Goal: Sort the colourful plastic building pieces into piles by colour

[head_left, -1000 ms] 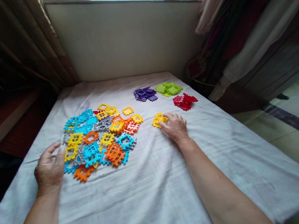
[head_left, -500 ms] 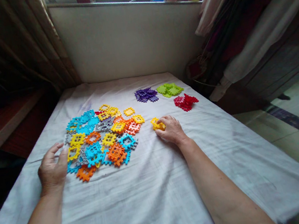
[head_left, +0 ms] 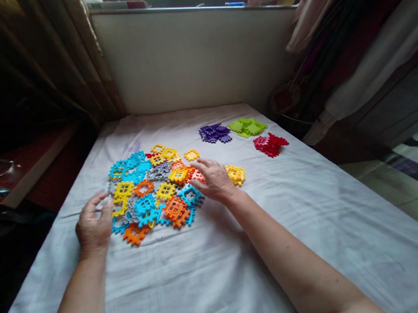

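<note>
On the white sheet (head_left: 167,291), the left hand (head_left: 94,226) rests beside the left edge of a mixed pile of plastic tiles (head_left: 164,190), thumb and fingers loosely parted, holding nothing visible. The right hand (head_left: 213,181) arches over the pile's right edge, fingers half open; whether they touch a tile, I cannot tell. Just right lie yellow tiles (head_left: 236,174); farther right, red tiles (head_left: 271,144); beyond, purple tiles (head_left: 215,133) and green tiles (head_left: 248,127).

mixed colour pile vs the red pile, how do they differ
The mixed pile shows blue, yellow, orange and grey pieces, while the red pile is all reds.
The mixed pile spreads wide; the red pile is much smaller.
The left hand is beside the mixed pile and the right hand at its right edge; neither is at the red pile.
Both are notched pieces lying on the pale sheet.
</note>
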{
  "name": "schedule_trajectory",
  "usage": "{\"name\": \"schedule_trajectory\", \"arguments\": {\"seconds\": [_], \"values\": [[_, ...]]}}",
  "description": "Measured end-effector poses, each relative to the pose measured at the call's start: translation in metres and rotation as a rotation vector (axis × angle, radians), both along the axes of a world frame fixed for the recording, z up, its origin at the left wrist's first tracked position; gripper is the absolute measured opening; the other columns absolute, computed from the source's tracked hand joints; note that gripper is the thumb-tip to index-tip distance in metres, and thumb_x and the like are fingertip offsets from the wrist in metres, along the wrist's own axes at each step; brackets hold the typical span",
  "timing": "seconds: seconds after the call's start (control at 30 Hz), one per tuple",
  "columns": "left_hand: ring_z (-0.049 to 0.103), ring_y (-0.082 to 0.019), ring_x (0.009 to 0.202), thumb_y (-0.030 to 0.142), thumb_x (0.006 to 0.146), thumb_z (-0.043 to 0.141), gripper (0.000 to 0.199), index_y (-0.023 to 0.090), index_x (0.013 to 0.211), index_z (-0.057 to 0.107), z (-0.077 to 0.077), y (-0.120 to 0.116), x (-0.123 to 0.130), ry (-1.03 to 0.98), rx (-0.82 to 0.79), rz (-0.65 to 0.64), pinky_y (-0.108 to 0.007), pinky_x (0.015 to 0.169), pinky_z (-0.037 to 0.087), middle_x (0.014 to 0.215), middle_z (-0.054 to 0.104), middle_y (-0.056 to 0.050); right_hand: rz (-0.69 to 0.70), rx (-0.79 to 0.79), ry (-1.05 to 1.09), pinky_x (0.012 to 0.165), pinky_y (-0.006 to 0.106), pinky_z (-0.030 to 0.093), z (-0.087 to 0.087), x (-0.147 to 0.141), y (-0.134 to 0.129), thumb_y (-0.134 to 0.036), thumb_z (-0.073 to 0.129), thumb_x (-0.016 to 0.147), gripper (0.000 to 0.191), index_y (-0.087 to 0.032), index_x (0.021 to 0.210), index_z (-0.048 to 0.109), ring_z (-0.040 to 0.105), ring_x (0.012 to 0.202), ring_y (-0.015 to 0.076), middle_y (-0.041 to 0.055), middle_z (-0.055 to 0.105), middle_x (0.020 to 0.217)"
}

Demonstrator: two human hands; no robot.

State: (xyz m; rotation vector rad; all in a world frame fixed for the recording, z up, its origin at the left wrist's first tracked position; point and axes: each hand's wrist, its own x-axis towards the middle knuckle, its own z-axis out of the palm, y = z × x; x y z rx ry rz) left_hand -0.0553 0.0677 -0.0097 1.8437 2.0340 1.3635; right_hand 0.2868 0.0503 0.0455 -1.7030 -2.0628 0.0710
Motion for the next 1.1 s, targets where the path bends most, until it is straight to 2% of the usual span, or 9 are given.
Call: {"name": "schedule_trajectory", "arguments": {"seconds": [0.1, 0.17, 0.3, 0.43, 0.53, 0.67, 0.83, 0.97, 1.1], "values": [[0.064, -0.027, 0.117, 0.045, 0.084, 0.055, 0.040, 0.018, 0.110, 0.068, 0.004, -0.003, 0.005, -0.124, 0.026, 0.014, -0.039, 0.103, 0.050, 0.129, 0.068, -0.010, 0.024, -0.039, -0.039, 0.105, 0.042, 0.041, 0.002, -0.028, 0.009, -0.043, 0.061, 0.091, 0.048, -0.027, 0.137, 0.059, 0.049, 0.132, 0.0271, 0.0091, 0.057, 0.144], [0.064, -0.026, 0.118, 0.046, 0.083, 0.055, 0.040, 0.019, 0.108, 0.068, 0.006, -0.004, 0.007, -0.133, 0.023, 0.009, -0.038, 0.103, 0.050, 0.128, 0.068, -0.010, 0.015, -0.072, -0.058, 0.105, 0.043, 0.040, 0.000, -0.038, 0.009, -0.043, 0.059, 0.093, 0.038, -0.029, 0.128, 0.065, 0.051, 0.129, 0.0266, 0.0078, 0.061, 0.139], [0.062, -0.025, 0.120, 0.048, 0.084, 0.052, 0.041, 0.019, 0.109, 0.067, 0.008, -0.004, 0.008, -0.101, 0.013, -0.007, -0.036, 0.102, 0.050, 0.128, 0.068, -0.010, 0.031, -0.057, -0.028, 0.104, 0.043, 0.038, -0.006, -0.043, 0.000, -0.041, 0.057, 0.096, 0.022, -0.031, 0.105, 0.074, 0.058, 0.120, 0.0234, 0.0039, 0.068, 0.128], [0.063, -0.025, 0.119, 0.050, 0.083, 0.054, 0.043, 0.018, 0.108, 0.068, 0.007, -0.004, 0.007, -0.122, 0.027, -0.006, -0.037, 0.102, 0.050, 0.128, 0.069, -0.010, 0.076, -0.001, 0.072, 0.103, 0.041, 0.040, -0.008, -0.040, -0.005, -0.037, 0.065, 0.091, 0.016, -0.030, 0.100, 0.076, 0.062, 0.115, 0.0217, 0.0031, 0.071, 0.123], [0.064, -0.025, 0.117, 0.050, 0.082, 0.056, 0.043, 0.018, 0.107, 0.070, 0.007, -0.005, 0.007, -0.142, 0.038, -0.002, -0.038, 0.103, 0.050, 0.128, 0.069, -0.011, 0.032, 0.037, 0.166, 0.100, 0.038, 0.044, -0.003, -0.024, 0.000, -0.032, 0.067, 0.087, 0.017, -0.029, 0.101, 0.077, 0.064, 0.112, 0.0213, 0.0039, 0.071, 0.123], [0.064, -0.023, 0.116, 0.049, 0.083, 0.057, 0.042, 0.019, 0.109, 0.070, 0.007, -0.005, 0.006, -0.133, 0.031, -0.005, -0.037, 0.102, 0.051, 0.129, 0.069, -0.009, -0.214, 0.070, 0.252, 0.102, 0.037, 0.046, 0.007, 0.029, 0.009, -0.027, 0.064, 0.083, 0.024, -0.028, 0.104, 0.076, 0.062, 0.116, 0.0224, 0.0048, 0.071, 0.124], [0.064, -0.025, 0.119, 0.049, 0.082, 0.059, 0.042, 0.019, 0.108, 0.071, 0.003, -0.003, 0.003, -0.147, 0.036, 0.003, -0.039, 0.104, 0.049, 0.130, 0.069, -0.010, -0.623, -0.216, 0.191, 0.097, 0.039, 0.049, 0.007, 0.095, 0.004, -0.028, 0.064, 0.080, 0.029, -0.025, 0.106, 0.076, 0.065, 0.111, 0.0262, 0.0080, 0.073, 0.119], [0.064, -0.027, 0.119, 0.049, 0.083, 0.058, 0.041, 0.019, 0.108, 0.072, 0.001, -0.001, 0.002, -0.127, 0.041, 0.005, -0.041, 0.104, 0.050, 0.131, 0.068, -0.010, -0.675, -0.412, 0.156, 0.091, 0.038, 0.050, 0.005, 0.111, -0.001, -0.030, 0.062, 0.082, 0.032, -0.028, 0.110, 0.076, 0.067, 0.106, 0.0258, 0.0064, 0.075, 0.113], [0.064, -0.027, 0.120, 0.051, 0.084, 0.057, 0.043, 0.019, 0.110, 0.071, -0.001, -0.001, 0.000, -0.091, 0.040, 0.011, -0.040, 0.104, 0.050, 0.131, 0.068, -0.010, -0.666, -0.404, 0.127, 0.092, 0.041, 0.048, 0.011, 0.104, -0.002, -0.034, 0.063, 0.082, 0.031, -0.029, 0.109, 0.077, 0.065, 0.110, 0.0287, 0.0067, 0.074, 0.117]]}}
